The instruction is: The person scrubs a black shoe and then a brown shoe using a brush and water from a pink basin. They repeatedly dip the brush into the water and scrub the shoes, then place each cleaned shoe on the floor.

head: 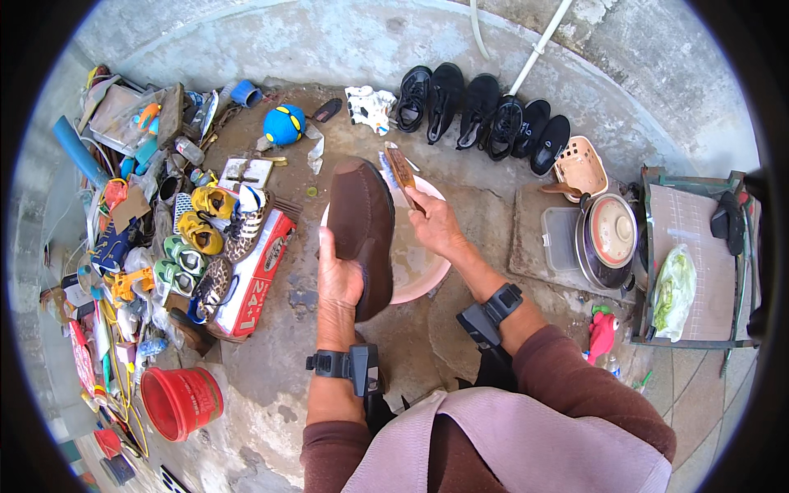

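Observation:
My left hand (340, 271) grips a brown slip-on shoe (360, 215) by its heel end, toe pointing away from me. In my right hand (436, 222) is a wooden-handled scrub brush (400, 166), its pale bristles turned toward the shoe's toe. A small gap shows between the bristles and the shoe. Beneath both hands sits a pink plastic basin (439, 278) with cloudy water in it; the shoe hides its left part.
Several black shoes (481, 111) lean along the wall. To the left, children's shoes (209, 234) stand on a red-and-white carton (256, 277) beside piled clutter. A red bucket (182, 403) lies nearer me. At right are a lidded pot (607, 240) and a low rack (696, 277).

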Available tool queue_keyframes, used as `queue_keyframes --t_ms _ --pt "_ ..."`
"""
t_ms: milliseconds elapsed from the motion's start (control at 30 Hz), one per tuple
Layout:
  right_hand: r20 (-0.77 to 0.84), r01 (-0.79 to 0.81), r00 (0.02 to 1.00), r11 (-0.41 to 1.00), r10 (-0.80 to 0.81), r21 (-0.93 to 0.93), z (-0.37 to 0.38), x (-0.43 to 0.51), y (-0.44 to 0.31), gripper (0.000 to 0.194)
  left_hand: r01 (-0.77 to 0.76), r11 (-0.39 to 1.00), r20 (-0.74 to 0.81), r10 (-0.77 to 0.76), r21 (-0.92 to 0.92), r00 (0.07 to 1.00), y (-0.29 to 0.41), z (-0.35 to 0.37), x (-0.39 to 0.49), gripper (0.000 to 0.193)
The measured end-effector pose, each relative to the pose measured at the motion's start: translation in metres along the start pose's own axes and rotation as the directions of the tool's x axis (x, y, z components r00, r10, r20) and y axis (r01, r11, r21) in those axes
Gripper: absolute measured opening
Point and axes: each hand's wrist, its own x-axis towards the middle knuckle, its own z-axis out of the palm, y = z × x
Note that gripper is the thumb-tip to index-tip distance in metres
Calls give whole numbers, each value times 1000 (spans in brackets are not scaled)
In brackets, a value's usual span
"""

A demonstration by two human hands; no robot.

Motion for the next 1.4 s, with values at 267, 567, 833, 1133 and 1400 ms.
queue_keyframes --t_ms 267,567,833,1133,1400 --pt "345 328 883 944 -317 28 16 -52 -63 41 -145 989 -404 128 -12 906 15 -5 8 53" --pt "25 97 995 919 -95 -382 8 -7 13 38 25 1000 -83 -25 -2 996 -1 -1 6 50" --pt "277 -456 833 877 480 -150 17 -15 92 41 -162 982 -308 125 -97 943 23 8 4 47" --pt "503 -237 656 786 563 -571 84 -59 158 31 -182 974 -288 137 -135 948 24 -15 8 40" --pt "592 -326 709 922 384 -208 41 -19 92 35 -381 832 -160 474 403 866 15 -22 10 28"
